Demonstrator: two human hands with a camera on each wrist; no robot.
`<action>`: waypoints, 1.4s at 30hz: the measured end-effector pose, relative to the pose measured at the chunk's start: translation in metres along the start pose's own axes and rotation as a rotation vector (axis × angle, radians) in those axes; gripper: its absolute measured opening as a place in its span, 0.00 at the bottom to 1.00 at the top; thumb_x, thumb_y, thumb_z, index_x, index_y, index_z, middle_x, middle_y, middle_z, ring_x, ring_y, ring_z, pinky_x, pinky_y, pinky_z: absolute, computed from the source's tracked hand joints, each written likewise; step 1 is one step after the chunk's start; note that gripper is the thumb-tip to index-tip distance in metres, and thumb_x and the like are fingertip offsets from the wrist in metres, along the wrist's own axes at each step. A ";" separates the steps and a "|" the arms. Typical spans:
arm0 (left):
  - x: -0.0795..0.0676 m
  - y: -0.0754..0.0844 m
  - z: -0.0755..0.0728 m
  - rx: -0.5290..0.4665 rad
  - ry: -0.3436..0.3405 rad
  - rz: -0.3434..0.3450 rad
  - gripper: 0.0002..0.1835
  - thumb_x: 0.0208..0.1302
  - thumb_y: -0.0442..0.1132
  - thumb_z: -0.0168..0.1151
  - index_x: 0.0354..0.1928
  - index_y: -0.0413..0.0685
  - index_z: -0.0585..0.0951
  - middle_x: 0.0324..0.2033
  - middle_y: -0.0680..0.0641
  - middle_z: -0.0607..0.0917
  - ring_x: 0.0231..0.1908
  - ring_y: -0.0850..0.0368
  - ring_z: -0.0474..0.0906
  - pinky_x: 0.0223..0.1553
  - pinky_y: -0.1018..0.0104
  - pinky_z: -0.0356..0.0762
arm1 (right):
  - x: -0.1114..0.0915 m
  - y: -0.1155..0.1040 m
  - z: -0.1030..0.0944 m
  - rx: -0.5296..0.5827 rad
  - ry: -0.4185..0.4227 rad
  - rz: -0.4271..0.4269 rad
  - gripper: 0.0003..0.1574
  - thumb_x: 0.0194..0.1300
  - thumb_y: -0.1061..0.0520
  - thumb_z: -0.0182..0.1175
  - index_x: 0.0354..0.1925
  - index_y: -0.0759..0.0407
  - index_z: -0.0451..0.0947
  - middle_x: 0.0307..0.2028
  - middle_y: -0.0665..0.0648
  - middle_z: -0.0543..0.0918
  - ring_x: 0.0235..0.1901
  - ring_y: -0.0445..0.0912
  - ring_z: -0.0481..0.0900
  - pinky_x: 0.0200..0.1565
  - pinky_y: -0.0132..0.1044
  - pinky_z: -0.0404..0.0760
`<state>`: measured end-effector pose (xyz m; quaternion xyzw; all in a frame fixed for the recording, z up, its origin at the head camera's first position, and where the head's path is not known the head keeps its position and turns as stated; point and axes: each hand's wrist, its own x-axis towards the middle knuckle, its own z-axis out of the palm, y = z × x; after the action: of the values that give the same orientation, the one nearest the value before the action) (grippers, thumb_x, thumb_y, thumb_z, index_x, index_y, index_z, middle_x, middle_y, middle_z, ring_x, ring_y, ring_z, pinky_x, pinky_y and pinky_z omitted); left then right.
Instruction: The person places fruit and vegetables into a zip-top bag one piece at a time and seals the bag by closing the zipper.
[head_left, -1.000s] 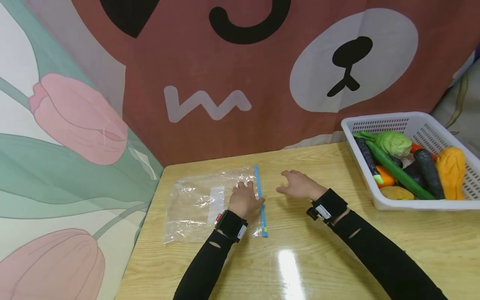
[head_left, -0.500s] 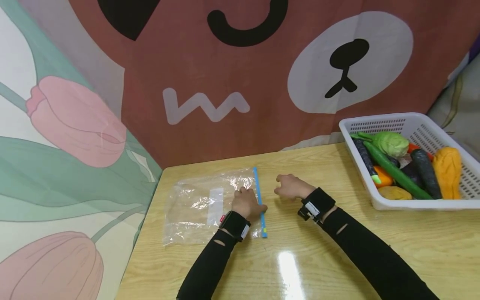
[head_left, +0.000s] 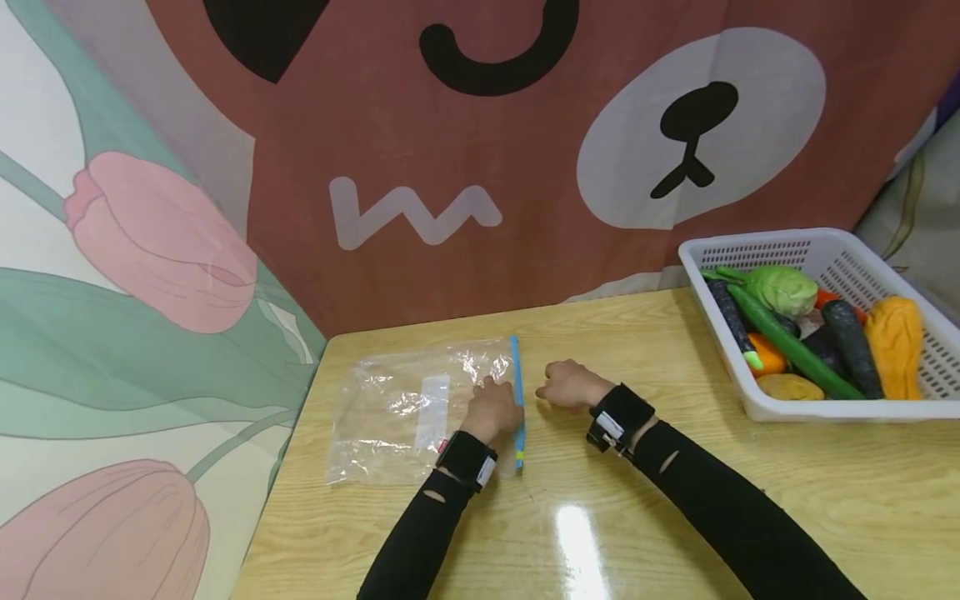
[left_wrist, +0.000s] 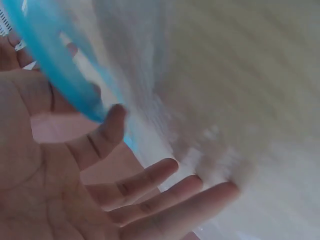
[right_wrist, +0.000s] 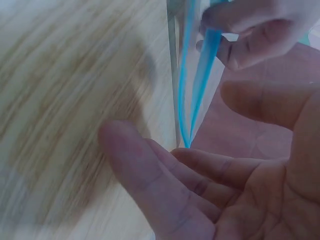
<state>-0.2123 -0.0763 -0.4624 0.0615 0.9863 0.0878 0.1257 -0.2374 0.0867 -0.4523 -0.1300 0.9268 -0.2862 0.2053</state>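
A clear plastic zip bag (head_left: 375, 425) lies flat on the wooden table, its blue-edged mouth (head_left: 517, 367) facing right. My left hand (head_left: 491, 410) pinches that edge between thumb and finger, with the other fingers along the film. Seen from the right wrist, the blue edge (right_wrist: 204, 80) is parted into two strips that meet at one end. My right hand (head_left: 572, 385) hovers just right of the mouth, fingers loosely bent and holding nothing. In the left wrist view, the blue strip (left_wrist: 55, 65) runs between my left thumb and finger.
A white plastic basket (head_left: 847, 408) stands at the right of the table with several vegetables, among them a cabbage (head_left: 783, 289), a cucumber (head_left: 795, 342) and an orange gourd-like one (head_left: 895, 346). Behind the table hangs a printed cloth (head_left: 420, 283).
My right hand has moved left and slightly nearer to the bag's mouth. My left thumb has closed onto the blue edge, whose lower end has shifted a little left.
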 end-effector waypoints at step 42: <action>-0.057 0.022 -0.080 -0.349 0.583 0.247 0.08 0.63 0.34 0.50 0.29 0.45 0.64 0.13 0.54 0.63 0.10 0.63 0.58 0.12 0.73 0.53 | -0.059 -0.030 -0.032 0.350 0.374 -0.270 0.33 0.61 0.64 0.52 0.66 0.57 0.66 0.12 0.56 0.79 0.14 0.44 0.78 0.16 0.33 0.68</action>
<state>-0.1761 -0.0751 -0.3686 0.1303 0.9360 0.2832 -0.1636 -0.1961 0.0988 -0.3924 -0.1599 0.8595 -0.4854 0.0103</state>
